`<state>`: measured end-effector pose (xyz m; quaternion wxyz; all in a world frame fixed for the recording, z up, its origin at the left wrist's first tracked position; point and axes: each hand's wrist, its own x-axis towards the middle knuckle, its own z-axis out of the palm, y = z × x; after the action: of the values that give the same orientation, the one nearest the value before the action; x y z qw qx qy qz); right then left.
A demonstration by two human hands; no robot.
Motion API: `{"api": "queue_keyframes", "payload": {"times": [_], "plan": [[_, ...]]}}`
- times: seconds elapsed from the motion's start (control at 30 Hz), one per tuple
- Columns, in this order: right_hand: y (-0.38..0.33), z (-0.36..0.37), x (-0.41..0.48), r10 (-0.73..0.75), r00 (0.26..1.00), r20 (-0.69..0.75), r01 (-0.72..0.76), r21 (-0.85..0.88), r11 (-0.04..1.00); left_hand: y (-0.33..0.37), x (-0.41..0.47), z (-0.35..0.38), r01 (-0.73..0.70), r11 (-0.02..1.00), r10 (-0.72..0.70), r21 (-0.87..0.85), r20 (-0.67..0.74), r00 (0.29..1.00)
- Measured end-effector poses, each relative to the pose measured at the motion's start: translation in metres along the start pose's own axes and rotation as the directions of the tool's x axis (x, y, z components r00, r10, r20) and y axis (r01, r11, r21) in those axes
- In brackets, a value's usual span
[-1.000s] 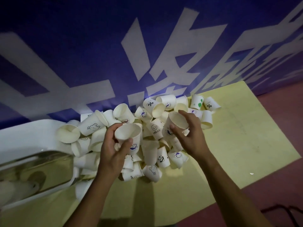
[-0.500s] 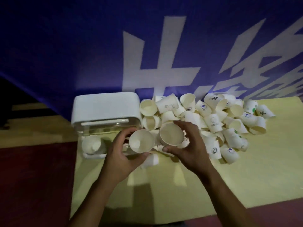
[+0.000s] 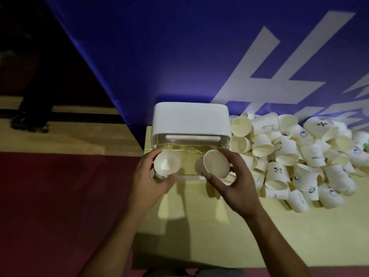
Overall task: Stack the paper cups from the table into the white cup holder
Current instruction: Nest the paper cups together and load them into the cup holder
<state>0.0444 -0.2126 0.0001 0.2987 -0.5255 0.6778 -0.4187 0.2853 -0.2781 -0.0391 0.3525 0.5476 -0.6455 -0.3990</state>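
One paper cup (image 3: 167,162) sits in the curled fingers of the left hand (image 3: 147,180), and a second cup (image 3: 216,163) is gripped by the right hand (image 3: 237,184). Both are at the clear front of the white cup holder (image 3: 190,120), their open mouths facing the camera. The hands are apart. A heap of loose cups (image 3: 299,156) crowds the holder's right side on the yellow tabletop (image 3: 199,226), and a blue banner (image 3: 179,56) stands behind.

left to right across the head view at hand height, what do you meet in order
left hand → left-held cup → right-held cup → right hand → pile of loose paper cups
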Motion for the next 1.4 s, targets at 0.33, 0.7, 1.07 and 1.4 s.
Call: {"api": "queue_keyframes", "payload": {"times": [0.33,0.7,1.07,1.4], "plan": [[0.003,0.003,0.000,0.088,0.996,-0.032,-0.089,-0.015,0.996,-0.038,0.030,0.016,0.075,0.990,-0.091,0.122,0.129,0.987],[0.005,0.025,0.010,0.068,0.998,-0.019,-0.068,-0.019,0.997,-0.068,0.033,0.036,0.155,0.979,-0.172,0.130,0.132,0.976],[-0.007,0.086,0.027,-0.067,0.991,0.117,0.073,-0.039,0.997,-0.080,0.026,0.021,0.196,0.979,-0.202,0.050,0.278,0.939],[0.018,0.119,0.034,0.005,0.989,0.150,0.013,-0.118,0.993,-0.059,0.030,0.016,0.350,0.922,-0.324,-0.166,0.166,0.931]]}}
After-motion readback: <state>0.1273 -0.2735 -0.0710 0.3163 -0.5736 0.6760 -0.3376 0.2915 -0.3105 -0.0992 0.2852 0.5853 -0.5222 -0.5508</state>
